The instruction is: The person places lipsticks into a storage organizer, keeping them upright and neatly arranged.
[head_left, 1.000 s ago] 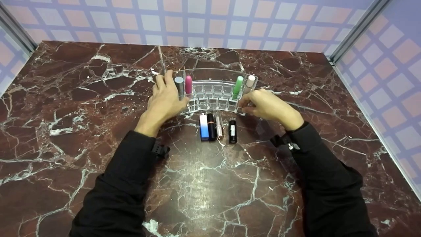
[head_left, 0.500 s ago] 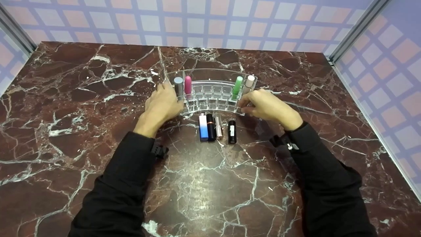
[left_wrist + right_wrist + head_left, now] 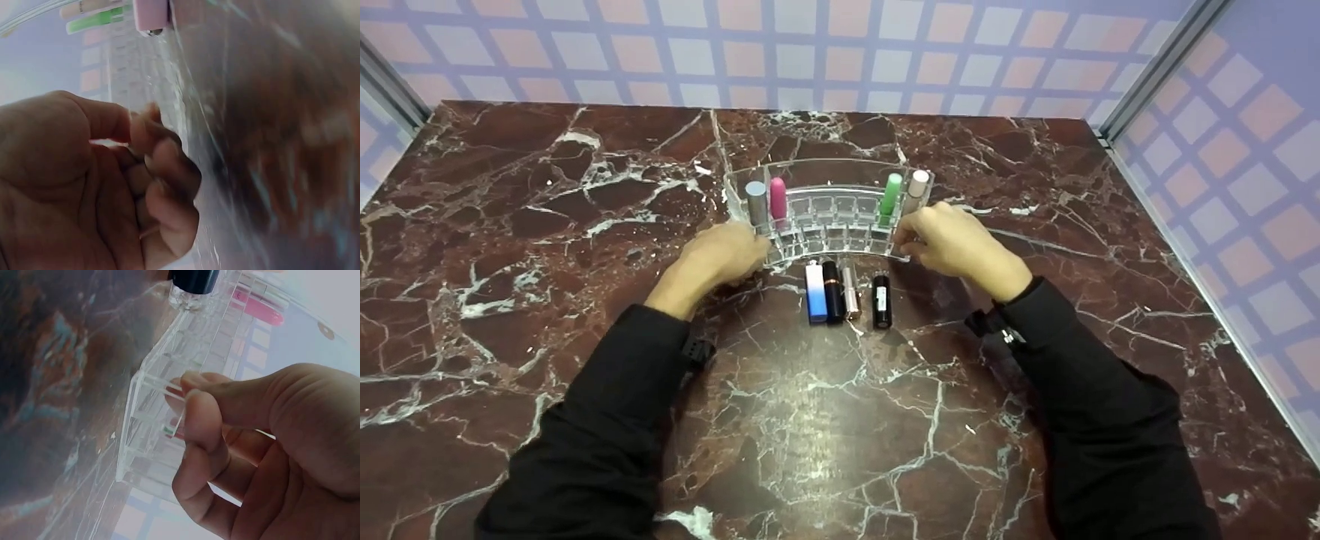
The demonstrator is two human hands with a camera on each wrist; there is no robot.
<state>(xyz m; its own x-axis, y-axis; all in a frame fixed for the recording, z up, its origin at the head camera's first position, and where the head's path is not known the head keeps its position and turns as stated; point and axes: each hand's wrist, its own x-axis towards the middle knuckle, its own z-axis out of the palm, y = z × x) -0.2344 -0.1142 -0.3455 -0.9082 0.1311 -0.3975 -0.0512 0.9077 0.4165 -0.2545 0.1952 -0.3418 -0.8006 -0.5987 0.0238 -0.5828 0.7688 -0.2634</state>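
A curved clear lipstick organizer [image 3: 832, 196] stands on the marble-patterned table. Upright in its left end are a grey-capped tube [image 3: 756, 204] and a pink tube [image 3: 778, 199]; a green tube [image 3: 890, 196] and a beige, pale-capped tube [image 3: 916, 191] stand at its right end. My right hand [image 3: 956, 240] pinches the organizer's front right corner between thumb and fingers, clearly seen in the right wrist view. At the opposite front corner my left hand [image 3: 712, 259] has its fingers curled, with thumb and forefinger close together at the organizer's edge.
In front of the organizer lie a white-and-blue lipstick [image 3: 816, 292], a black lipstick with an orange band [image 3: 832, 291], a slim silvery lipstick [image 3: 850, 292] and a black tube with a white label [image 3: 882, 300]. A tiled-pattern wall [image 3: 795, 45] rises behind the table.
My left hand has slid from the organizer's left side toward its front corner, and its fingers have drawn in. My right hand keeps its grip. The head view has shifted slightly.
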